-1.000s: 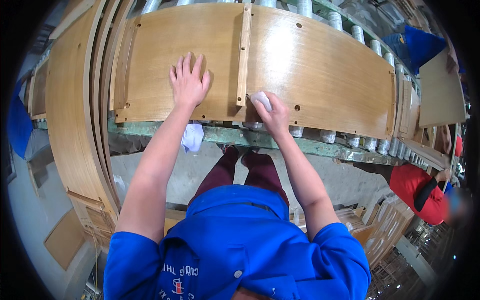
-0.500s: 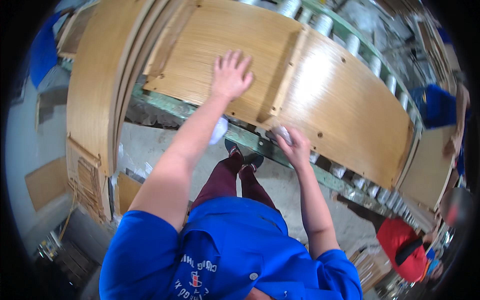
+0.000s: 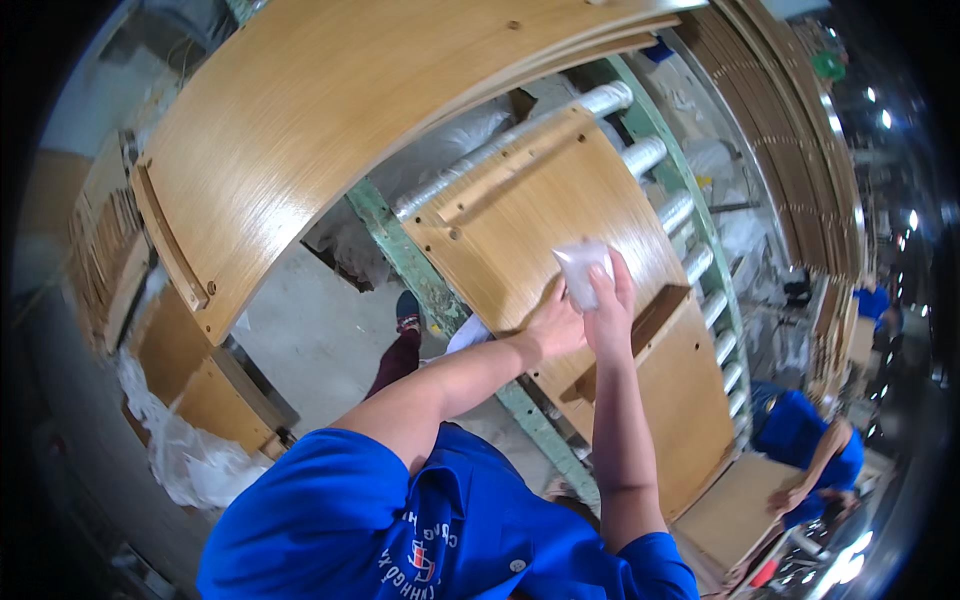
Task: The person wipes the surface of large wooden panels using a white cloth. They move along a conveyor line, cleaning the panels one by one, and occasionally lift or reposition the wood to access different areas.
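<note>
My right hand (image 3: 610, 305) is closed round a small whitish see-through plastic packet (image 3: 578, 268), held above the curved wooden panel (image 3: 520, 240). Just left of it, and partly behind it, is my left hand (image 3: 555, 325). Its fingertips are hidden, and I cannot tell whether they touch the packet. The panel has dark holes along its edges. One wooden cleat (image 3: 515, 165) runs near its far end and another (image 3: 645, 330) crosses it to the right of my hands. Below my left forearm a piece of white cloth (image 3: 468, 335) hangs at the frame.
Under the panel runs a roller conveyor with silvery wrapped rollers (image 3: 675, 212) and a green frame (image 3: 525, 420). A stack of large curved panels (image 3: 300, 150) stands at the left. Crumpled plastic sheeting (image 3: 195, 460) lies lower left. At the right, a co-worker in blue (image 3: 800, 440) holds a board (image 3: 730, 510).
My view has turned, with the stacked panels now larger at the left. My right hand has lifted the packet from the panel's near edge, and my left hand has come close to it.
</note>
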